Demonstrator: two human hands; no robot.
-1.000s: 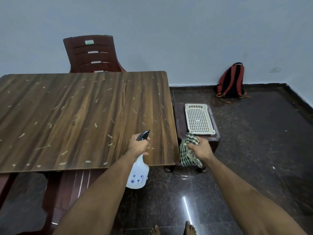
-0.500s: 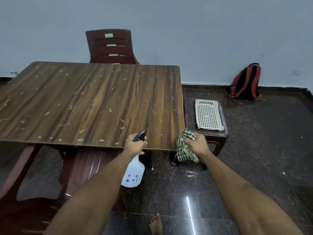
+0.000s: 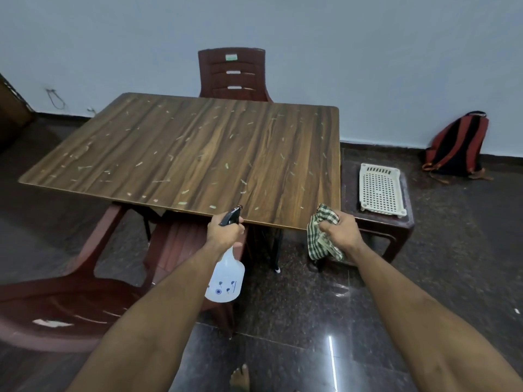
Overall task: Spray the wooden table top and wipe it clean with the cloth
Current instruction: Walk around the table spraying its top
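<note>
The wooden table top (image 3: 198, 154) fills the middle of the view and is strewn with several small pale scraps. My left hand (image 3: 225, 232) grips the neck of a white spray bottle (image 3: 226, 278) with a black nozzle, held just off the table's near edge and pointing at the top. My right hand (image 3: 341, 232) grips a green-and-white checked cloth (image 3: 321, 239), which hangs down beside the table's near right corner. Neither hand touches the table.
A maroon plastic chair (image 3: 232, 72) stands behind the table and another (image 3: 70, 306) at my near left. A dark stool (image 3: 396, 227) right of the table bears a white perforated tray (image 3: 380, 189). A red-and-black backpack (image 3: 458, 144) leans on the wall.
The view has swung left and pulled back, so the whole table top now shows. Both hands keep their hold and stay near the table's near edge.
</note>
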